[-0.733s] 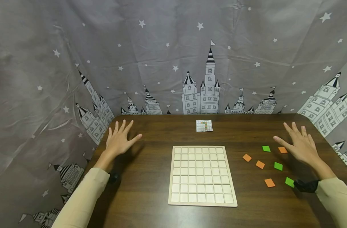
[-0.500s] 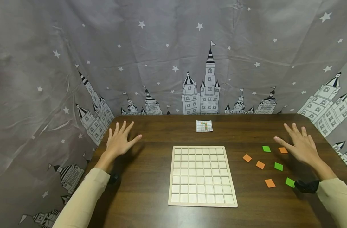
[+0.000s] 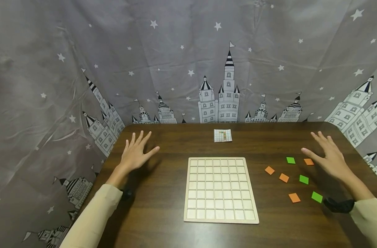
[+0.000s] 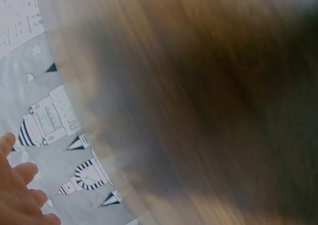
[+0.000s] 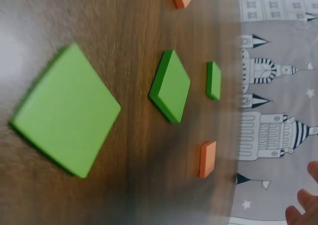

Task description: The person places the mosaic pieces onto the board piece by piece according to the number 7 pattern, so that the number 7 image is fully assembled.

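Observation:
My left hand point(image 3: 135, 155) hovers over the left side of the table with its fingers spread, holding nothing. Over the right side my right hand point(image 3: 330, 158) is likewise spread and holds nothing. Closest to it lie an orange tile point(image 3: 309, 162) and a green tile point(image 3: 304, 179). Another green tile point(image 5: 67, 111) looms large in the right wrist view. Several orange and green square tiles are scattered there, among them one orange tile point(image 3: 294, 197) nearer the front. A pale wooden grid board point(image 3: 220, 222) with rows of square recesses lies mid-table, its cells bare.
Toward the far edge of the brown wooden table point(image 3: 163, 206) lies a small paper card point(image 3: 222, 135) printed with a coloured grid. A grey curtain point(image 3: 163, 62) with castles and stars hangs behind and to the left. Dark bands sit at both wrists.
My left hand has shifted slightly right, and my right hand has moved slightly right, away from the nearby tiles. The head view has shifted a little; tiles, board and card lie as before.

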